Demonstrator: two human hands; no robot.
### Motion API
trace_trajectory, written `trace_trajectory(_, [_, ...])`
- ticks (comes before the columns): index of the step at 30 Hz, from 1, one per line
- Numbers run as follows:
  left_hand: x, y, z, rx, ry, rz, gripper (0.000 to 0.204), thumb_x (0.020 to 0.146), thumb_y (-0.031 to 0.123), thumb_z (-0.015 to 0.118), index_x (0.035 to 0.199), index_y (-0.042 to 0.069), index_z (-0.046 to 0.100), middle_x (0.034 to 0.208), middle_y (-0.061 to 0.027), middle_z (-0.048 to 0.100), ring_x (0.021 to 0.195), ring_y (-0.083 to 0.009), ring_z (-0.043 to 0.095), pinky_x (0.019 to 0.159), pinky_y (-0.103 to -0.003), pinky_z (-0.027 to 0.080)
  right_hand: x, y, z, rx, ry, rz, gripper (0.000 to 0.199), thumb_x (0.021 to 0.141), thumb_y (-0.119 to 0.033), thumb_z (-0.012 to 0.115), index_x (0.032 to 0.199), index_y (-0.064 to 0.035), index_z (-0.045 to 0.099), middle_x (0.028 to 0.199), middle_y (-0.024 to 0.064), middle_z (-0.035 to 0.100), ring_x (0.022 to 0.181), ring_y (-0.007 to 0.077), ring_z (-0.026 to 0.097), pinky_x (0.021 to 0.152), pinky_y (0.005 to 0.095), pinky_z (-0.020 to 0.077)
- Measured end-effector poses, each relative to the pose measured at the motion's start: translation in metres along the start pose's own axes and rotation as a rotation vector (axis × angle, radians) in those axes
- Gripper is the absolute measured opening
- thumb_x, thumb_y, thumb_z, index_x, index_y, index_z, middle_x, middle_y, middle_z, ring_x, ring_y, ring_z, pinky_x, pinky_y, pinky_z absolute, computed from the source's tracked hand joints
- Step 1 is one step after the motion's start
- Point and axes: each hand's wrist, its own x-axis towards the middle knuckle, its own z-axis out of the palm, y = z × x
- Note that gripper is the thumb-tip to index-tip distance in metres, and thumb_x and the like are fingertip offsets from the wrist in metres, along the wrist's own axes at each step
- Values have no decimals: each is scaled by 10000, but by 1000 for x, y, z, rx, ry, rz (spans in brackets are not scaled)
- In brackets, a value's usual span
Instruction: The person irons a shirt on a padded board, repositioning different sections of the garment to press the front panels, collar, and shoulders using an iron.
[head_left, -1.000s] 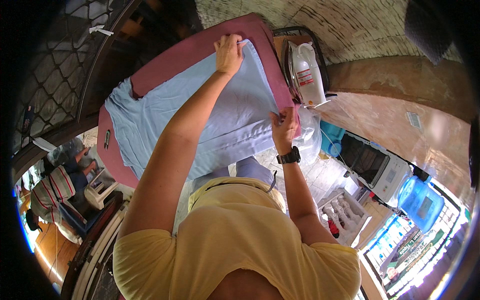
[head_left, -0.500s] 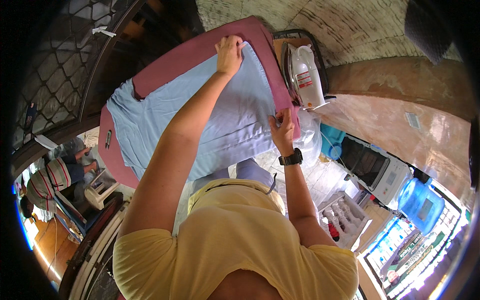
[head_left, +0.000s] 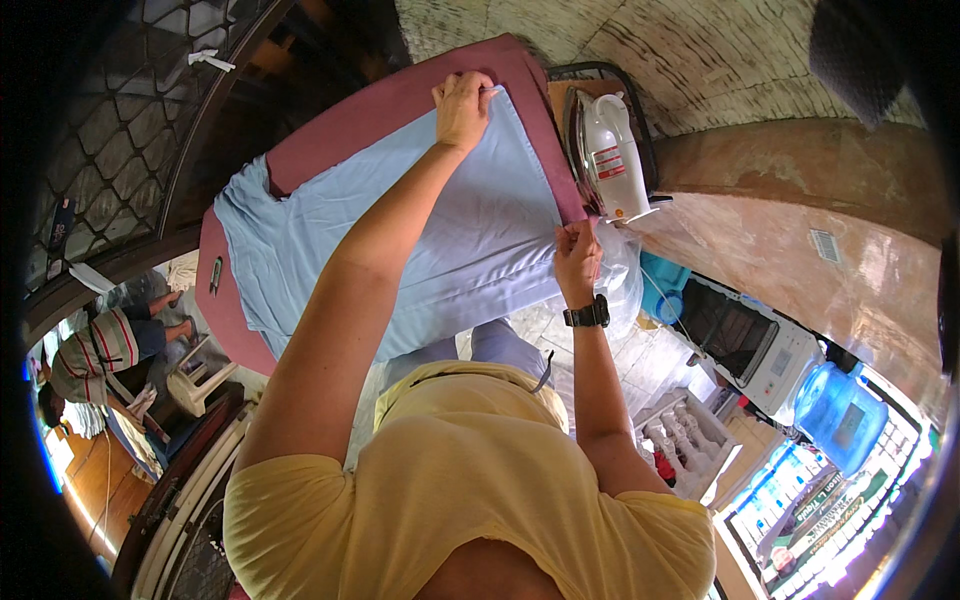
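Note:
A light blue garment lies spread over a maroon ironing board. My left hand reaches across and pinches the garment's far corner at the board's upper edge. My right hand, with a black watch on the wrist, pinches the near corner of the same end, close to the board's edge. The cloth is stretched between both hands. A white electric iron stands on its rest just right of the board, beyond both hands.
A clear plastic bag hangs under the iron rest. A white appliance and a blue water bottle stand at the right. A person in a striped top sits at lower left near a plastic stool.
Both hands keep their hold on the garment's end. The view has shifted slightly; my right hand has moved a little.

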Motion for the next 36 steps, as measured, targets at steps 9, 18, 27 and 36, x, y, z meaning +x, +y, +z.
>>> trace_trajectory(9, [-64,61,-27,169,-270,152,440,871,376,682,1198,110,556,1251,-88,523,1128,-320,481,956,-492,362,6,-8,4,-255,-40,123,199,923,-160,610,1006,-61,458,830,185,637,771,424,631,638,525,470])
trace_trajectory(18, [-99,88,-46,108,-509,227,699,908,532,599,1484,189,402,1617,-111,197,1490,-346,185,1195,-536,199,69,-16,-28,-691,506,-240,495,888,-294,655,1205,58,510,1248,291,469,1083,462,482,936,587,398])
trace_trajectory(27, [-18,38,-18,-634,-762,-301,243,997,88,529,1236,80,574,1275,-88,624,1262,-213,541,1072,-372,420,197,-23,-75,-55,-118,20,614,898,-533,663,1017,68,642,933,239,692,803,350,706,670,408,543])
trace_trajectory(36, [58,-4,4,-824,-1010,-373,297,955,23,402,1183,-4,591,1177,-146,659,1063,-230,644,926,-347,517,75,-103,-38,-615,171,-384,589,813,-626,696,875,-43,644,684,178,658,612,366,671,509,431,508])
